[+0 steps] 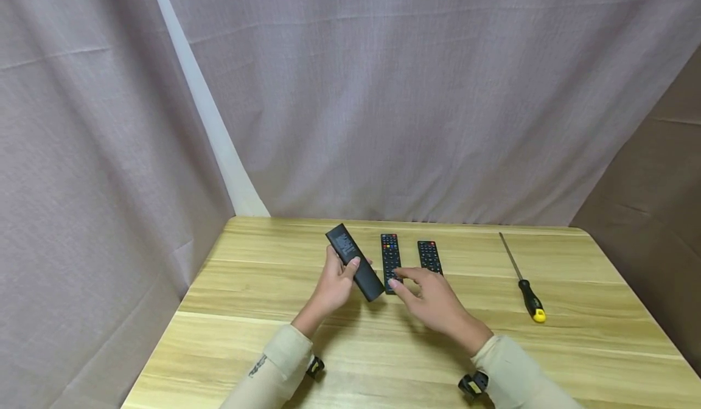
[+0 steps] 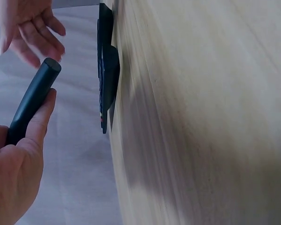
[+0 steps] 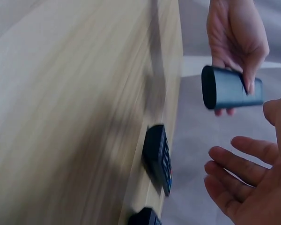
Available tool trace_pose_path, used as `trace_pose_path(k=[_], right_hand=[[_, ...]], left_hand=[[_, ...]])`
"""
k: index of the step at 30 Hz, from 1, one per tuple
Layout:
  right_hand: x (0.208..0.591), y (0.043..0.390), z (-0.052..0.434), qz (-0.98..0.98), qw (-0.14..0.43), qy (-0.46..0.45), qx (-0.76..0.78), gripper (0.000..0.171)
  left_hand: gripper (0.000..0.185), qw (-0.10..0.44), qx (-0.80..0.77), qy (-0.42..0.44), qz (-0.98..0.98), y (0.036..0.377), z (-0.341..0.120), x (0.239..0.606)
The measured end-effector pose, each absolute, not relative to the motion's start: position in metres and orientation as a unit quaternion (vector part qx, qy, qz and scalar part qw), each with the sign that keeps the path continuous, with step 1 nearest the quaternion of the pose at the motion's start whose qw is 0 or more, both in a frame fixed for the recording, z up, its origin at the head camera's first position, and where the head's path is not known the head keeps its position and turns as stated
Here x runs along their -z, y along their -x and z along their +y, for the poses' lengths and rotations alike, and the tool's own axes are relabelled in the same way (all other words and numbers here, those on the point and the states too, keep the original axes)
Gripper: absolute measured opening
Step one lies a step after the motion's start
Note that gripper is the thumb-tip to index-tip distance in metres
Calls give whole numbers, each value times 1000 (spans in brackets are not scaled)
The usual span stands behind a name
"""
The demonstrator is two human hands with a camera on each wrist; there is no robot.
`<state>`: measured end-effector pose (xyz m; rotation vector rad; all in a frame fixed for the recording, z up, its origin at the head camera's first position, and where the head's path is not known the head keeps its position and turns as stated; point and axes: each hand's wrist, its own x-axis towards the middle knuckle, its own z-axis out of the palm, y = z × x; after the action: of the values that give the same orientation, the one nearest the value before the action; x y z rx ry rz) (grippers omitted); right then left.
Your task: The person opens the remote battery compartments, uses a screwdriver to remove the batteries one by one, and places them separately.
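Nearest, beige sleeves [image 1: 274, 360] lie at the desk's [image 1: 575, 360] near edge; a dark remote [image 1: 355, 263] is gripped aloft mid-desk by the left hand [image 1: 334, 284], the right hand [image 1: 432, 299] open beside it; a two-handed hold seems called for next.

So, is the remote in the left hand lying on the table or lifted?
Lifted. The left hand grips the remote clear of the table; both wrist views show it clear.
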<state>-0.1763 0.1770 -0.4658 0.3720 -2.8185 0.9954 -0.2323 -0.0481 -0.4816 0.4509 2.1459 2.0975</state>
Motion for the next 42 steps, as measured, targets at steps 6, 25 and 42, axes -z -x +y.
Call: trace_pose_path(k=[6, 25, 42], right_hand=[[465, 178, 161, -920, 35, -130, -368, 51], [472, 186, 140, -895, -17, -85, -438, 30], [475, 194, 135, -839, -49, -24, -541, 19]], left_hand=[[38, 50, -704, -156, 691, 229, -46, 479], [36, 49, -715, -162, 678, 226, -40, 481], [31, 31, -717, -151, 680, 228, -43, 481]])
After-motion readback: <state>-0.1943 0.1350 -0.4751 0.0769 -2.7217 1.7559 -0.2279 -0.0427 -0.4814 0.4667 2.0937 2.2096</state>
